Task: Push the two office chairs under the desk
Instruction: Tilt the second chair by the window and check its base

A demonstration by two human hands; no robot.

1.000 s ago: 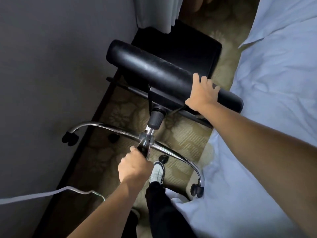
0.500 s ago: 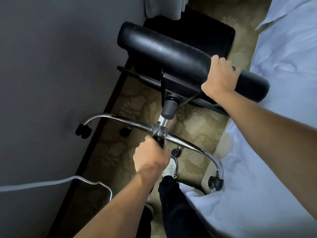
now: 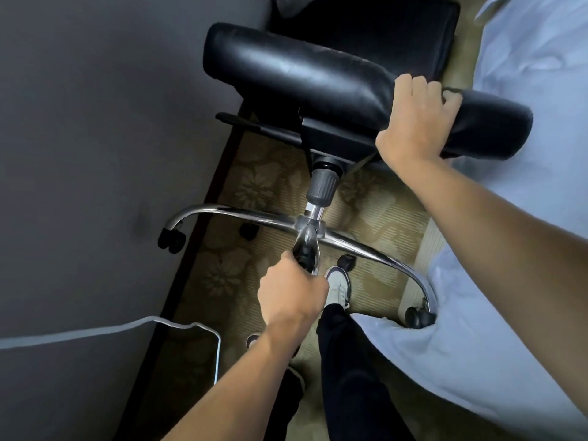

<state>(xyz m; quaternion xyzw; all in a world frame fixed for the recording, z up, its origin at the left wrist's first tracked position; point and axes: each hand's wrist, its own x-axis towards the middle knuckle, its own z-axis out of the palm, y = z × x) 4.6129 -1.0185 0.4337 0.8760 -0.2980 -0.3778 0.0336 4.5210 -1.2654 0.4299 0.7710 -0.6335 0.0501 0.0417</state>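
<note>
**One chair tipped in our hands, nothing yet under the desk**

We hold an office chair (image 3: 334,81) tipped over on its side, lifted in the narrow strip of carpet (image 3: 254,186) between the grey tabletop (image 3: 95,122) on the left and the bed (image 3: 525,218) on the right. Our left hand (image 3: 289,294) is closed in a fist round the near leg of the chrome base (image 3: 366,246), fingers wrapped fully about it. Our right hand (image 3: 413,119) grips the edge of the black padded seat, fingers curled over the far side and thumb underneath.

One caster (image 3: 171,240) hangs over the tabletop's dark edge on the left; another (image 3: 416,316) touches the bedding at the right. Our shoe (image 3: 339,286) stands on the carpet just below the base.

A second black chair (image 3: 381,30) sits farther off, near a curtain (image 3: 296,3); how far it is tucked in, we cannot tell.

As we judge it, the task is at an early stage: this chair must first be set upright on its wheels, then rolled under, and the far chair probably remains as well.
</note>
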